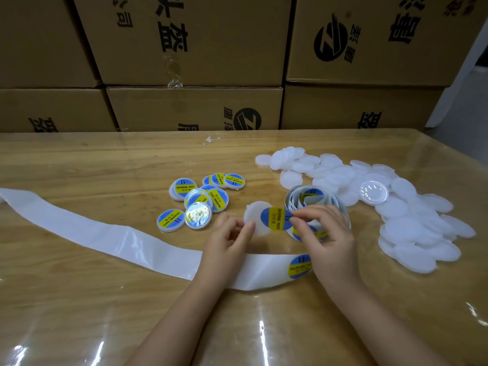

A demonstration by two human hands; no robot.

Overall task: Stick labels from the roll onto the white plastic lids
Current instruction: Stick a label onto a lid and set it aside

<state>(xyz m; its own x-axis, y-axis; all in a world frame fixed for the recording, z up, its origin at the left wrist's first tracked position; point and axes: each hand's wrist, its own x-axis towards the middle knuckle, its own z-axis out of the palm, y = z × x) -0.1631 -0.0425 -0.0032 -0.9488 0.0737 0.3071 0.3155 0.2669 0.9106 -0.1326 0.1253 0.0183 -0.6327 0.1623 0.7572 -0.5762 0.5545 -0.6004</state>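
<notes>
Plainly off-centre: the label (274,220), pinched at its right edge by fingers of the right hand (326,233), overhangs the lid (253,213) rightward; the left hand (228,237) pinches the lid's near-left rim. Centring likely needs a leftward shift.

The right hand (327,231) hides the near side of the roll (309,198) and an edge of the label (276,219) it pinches. The strip (105,233) runs off the left edge. The left hand (227,235) covers the near rim of the lid (253,211); the forearms (169,326) are cut by the bottom edge, the boxes (184,40) by the top.
</notes>
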